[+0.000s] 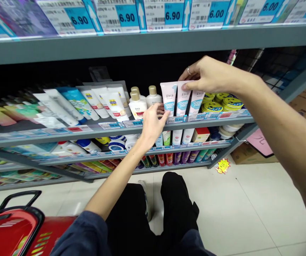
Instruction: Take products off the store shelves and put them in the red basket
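- Our right forearm (270, 113) crosses close before the camera, its lower end cut off by the frame; our dark blue sleeve (82, 231) is cropped at the bottom.
- Our right hand (203, 73) pinches the top of the middle one of three pink tubes (183, 101), thumb in front; its fingers are partly hidden behind, and it overlaps the top of the right-hand tube.
- Our left hand (154, 121) is half curled at the lower left of the left-hand tube; we cannot tell whether it grips or merely touches.
- These tubes stand upright side by side at the front edge of the shelf (211, 122), between gold-capped bottles (137, 106) and yellow tins (232, 103), the tins just beside them.
- Behind the row we see only darkness; small print on the tubes is hard to read.
- Above, the upper shelf (153, 44) limits headroom, though a gap remains over our right hand.
- Open floor (243, 209) spreads right of our black trousers (178, 199); at left a red basket (54, 229) is cut off by the frame.
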Demonstrator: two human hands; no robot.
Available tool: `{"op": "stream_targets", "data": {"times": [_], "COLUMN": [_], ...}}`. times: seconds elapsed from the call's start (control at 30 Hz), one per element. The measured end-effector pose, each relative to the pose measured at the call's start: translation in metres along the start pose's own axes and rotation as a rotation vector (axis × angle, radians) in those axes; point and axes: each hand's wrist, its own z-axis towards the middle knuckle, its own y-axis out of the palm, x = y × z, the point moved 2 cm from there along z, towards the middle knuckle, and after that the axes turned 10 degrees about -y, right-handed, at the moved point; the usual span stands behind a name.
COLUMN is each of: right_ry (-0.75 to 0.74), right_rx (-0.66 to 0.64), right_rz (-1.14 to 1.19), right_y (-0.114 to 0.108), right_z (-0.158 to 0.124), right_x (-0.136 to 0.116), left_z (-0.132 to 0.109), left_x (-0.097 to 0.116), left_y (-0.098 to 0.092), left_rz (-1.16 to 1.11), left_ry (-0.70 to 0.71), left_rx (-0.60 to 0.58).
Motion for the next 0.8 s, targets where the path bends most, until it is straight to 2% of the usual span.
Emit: {"op": "stream_targets", "data": {"times": [0.23,0.53,0.8], "right_ry": [0.013,0.068,0.009], "right_rx": [-0.011,0.019,0.007], "right_rz": [-0.066,-0.009,-0.016], "right_y": [-0.003,-0.001,-0.001], "right_z": [-0.001,-0.003,-0.004], "right_x": [0.0,0.006,0.012], "left_z": [-0.002,-0.003,-0.001], "left_x": [0.003,0.0,0.0], "left_y": [-0.001,0.0,0.001], "left_rz": [-0.008,-0.001,-0.008], "left_ry": [-0.003,0.022,0.016], "left_rx": [0.002,0.013,-0.006]}}
